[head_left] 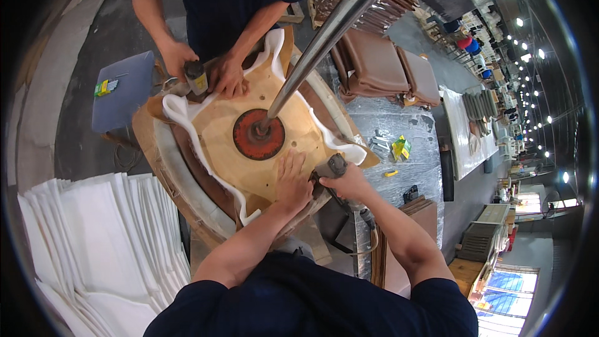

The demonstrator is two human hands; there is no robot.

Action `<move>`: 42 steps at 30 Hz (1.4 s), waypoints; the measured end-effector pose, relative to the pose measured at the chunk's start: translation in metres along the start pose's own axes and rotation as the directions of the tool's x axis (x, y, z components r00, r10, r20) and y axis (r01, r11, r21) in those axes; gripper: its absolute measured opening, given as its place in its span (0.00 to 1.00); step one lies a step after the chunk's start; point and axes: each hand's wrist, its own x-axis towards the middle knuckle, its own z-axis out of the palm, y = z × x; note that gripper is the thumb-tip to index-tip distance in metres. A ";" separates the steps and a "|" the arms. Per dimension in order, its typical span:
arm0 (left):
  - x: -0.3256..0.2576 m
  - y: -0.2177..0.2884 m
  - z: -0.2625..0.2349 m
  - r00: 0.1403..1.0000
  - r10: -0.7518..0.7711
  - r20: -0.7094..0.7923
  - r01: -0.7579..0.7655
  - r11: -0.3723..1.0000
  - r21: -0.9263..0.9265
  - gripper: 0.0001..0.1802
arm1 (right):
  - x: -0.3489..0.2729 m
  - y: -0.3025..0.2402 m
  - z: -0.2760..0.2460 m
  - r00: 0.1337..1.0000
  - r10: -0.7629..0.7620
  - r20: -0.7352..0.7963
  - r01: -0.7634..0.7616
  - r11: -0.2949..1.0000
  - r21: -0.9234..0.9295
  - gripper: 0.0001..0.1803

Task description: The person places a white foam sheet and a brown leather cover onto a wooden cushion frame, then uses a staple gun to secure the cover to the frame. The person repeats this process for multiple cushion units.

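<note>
My left hand [293, 180] lies flat with its fingers stretched out on a light plywood panel [215, 128], close to the panel's near edge. My right hand [349, 183] grips a dark pneumatic staple gun [331, 167], its nose by the same edge, just right of my left hand. White padding [232, 181] and brown covering material [194, 156] stick out around the panel. A round red press disc [259, 134] on a metal shaft [324, 43] rests on the panel's middle. Under my right hand, a hose hangs from the gun.
Opposite me, another person holds a staple gun [197, 78] at the panel's far edge. A plastic-wrapped table [399, 131] on the right bears staple strips and a yellow-green box [401, 148]. Brown cushions [374, 62] stand behind it. White padding sheets [106, 231] are stacked at left.
</note>
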 end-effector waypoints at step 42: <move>-0.021 -0.014 -0.023 0.998 -0.025 0.064 0.025 1.000 0.004 0.15 | -0.011 -0.001 0.021 0.985 -0.163 0.049 0.162 0.986 0.023 0.24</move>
